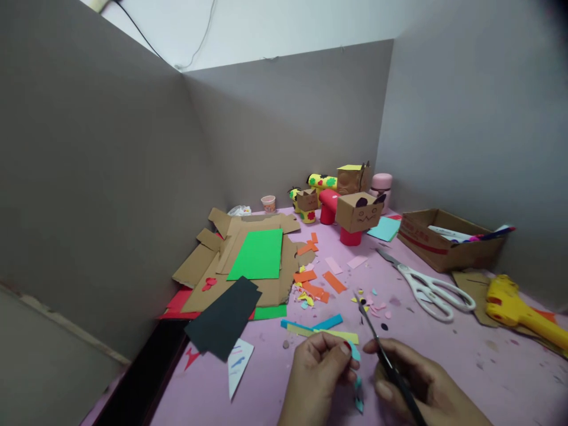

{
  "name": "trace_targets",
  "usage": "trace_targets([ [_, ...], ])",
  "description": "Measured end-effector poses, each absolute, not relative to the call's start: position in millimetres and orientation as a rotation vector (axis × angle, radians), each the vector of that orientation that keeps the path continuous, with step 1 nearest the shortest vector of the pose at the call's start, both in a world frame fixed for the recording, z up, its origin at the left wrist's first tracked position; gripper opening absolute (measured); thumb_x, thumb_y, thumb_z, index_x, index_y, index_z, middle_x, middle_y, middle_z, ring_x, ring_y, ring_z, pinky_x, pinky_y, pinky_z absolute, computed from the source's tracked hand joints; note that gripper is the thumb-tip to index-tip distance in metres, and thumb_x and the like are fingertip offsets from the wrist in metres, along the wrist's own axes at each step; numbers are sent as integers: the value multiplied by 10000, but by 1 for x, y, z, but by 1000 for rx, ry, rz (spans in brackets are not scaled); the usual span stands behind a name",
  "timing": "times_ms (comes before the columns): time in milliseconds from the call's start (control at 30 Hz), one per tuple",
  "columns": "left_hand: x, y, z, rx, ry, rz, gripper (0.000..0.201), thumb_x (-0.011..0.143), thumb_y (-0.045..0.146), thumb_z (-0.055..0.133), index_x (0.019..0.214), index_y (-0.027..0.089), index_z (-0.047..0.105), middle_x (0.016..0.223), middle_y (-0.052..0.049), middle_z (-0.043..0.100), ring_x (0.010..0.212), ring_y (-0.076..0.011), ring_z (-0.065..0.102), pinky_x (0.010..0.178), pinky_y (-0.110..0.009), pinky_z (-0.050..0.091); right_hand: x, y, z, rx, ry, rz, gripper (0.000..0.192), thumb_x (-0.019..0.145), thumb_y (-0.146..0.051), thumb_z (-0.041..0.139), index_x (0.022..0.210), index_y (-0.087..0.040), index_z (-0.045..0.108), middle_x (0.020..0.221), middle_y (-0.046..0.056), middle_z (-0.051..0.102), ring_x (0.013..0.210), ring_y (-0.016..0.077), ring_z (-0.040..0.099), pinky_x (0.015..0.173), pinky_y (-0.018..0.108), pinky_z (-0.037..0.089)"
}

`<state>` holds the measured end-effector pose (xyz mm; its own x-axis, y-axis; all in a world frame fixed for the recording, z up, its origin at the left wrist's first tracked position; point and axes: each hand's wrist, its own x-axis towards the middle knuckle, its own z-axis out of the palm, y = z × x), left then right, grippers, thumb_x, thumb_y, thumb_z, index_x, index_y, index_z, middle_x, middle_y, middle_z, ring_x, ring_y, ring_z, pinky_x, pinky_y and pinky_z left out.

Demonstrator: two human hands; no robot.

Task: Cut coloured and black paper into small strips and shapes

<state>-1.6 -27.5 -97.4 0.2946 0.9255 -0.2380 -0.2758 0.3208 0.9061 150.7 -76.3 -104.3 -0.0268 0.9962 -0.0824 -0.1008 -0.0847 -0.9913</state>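
Observation:
My left hand (320, 370) is closed, pinching a small light-blue paper piece (354, 351) between thumb and fingers. A narrow curl of blue paper (358, 395) hangs just below those fingertips. Wrapped round a slim tool with a black handle and a thin pointed metal end (371, 329) is my right hand (412, 378); the exact kind of tool does not show. The tool points away from me, just right of the light-blue piece and apart from it. Blue and pale-yellow paper strips (328, 322) lie on the table beyond my left hand.
Orange paper scraps (333, 282), white-handled scissors (426, 287) and a yellow glue gun (510, 305) lie on the pink table (270, 390). A cardboard box of pens (426, 244) stands right. Behind are cardboard-headed animal figures (359, 214); left, green paper (257, 254) and black paper (226, 316).

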Motion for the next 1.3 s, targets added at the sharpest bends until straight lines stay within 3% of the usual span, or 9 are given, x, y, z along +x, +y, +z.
trace_targets([
  [133, 1, -36, -99, 1018, 879, 866, 236, 659, 348, 703, 595, 160, 575, 499, 14, 556, 447, -83, 431, 489, -226, 313, 150, -76, -97, -1180, -1058, 1314, 343, 665, -263, 766, 962, -211, 604, 632, -57, 561, 567, 114, 509, 524, 213, 388],
  [267, 2, -39, -98, 1057, 892, 785, 207, 665, 323, 695, 594, 168, 579, 512, 16, 551, 471, -90, 424, 491, -225, 302, 147, -78, -94, -1160, -1010, 1290, 317, 627, -188, 754, 904, -193, 600, 572, -75, 542, 502, 100, 467, 481, 218, 334],
  [433, 5, -41, -95, 1014, 860, 756, 351, 661, 497, 694, 619, 161, 601, 574, -20, 604, 504, -104, 470, 530, -239, 323, 148, -78, -88, -1154, -1010, 1314, 342, 616, -120, 705, 924, -196, 578, 584, -78, 534, 529, 112, 492, 519, 233, 360],
  [667, 8, -45, -101, 1006, 947, 817, 283, 589, 413, 778, 597, 171, 633, 514, 33, 524, 492, -97, 417, 524, -233, 309, 148, -76, -92, -1180, -996, 1254, 341, 617, -146, 707, 930, -194, 580, 604, -65, 542, 557, 123, 501, 538, 240, 385],
  [833, 3, -36, -101, 903, 937, 879, 312, 567, 422, 781, 600, 159, 616, 524, 11, 570, 486, -97, 457, 520, -232, 328, 151, -77, -92, -1313, -1281, 1198, 258, 694, -182, 630, 950, -192, 600, 593, -65, 514, 539, 127, 470, 520, 241, 382],
  [1067, -3, -26, -98, 806, 923, 1011, 326, 542, 404, 800, 615, 153, 605, 566, 16, 588, 490, -82, 473, 519, -213, 344, 150, -80, -86, -1401, -1596, 1028, 240, 637, -159, 649, 863, -234, 683, 677, -17, 676, 627, 178, 604, 566, 230, 459],
  [1300, -2, -28, -106, 802, 852, 984, 307, 568, 395, 797, 610, 159, 605, 574, 18, 596, 492, -74, 480, 537, -212, 355, 148, -81, -87, -1381, -1612, 1008, 272, 654, -167, 646, 904, -258, 704, 675, -16, 702, 612, 183, 621, 554, 230, 477],
])
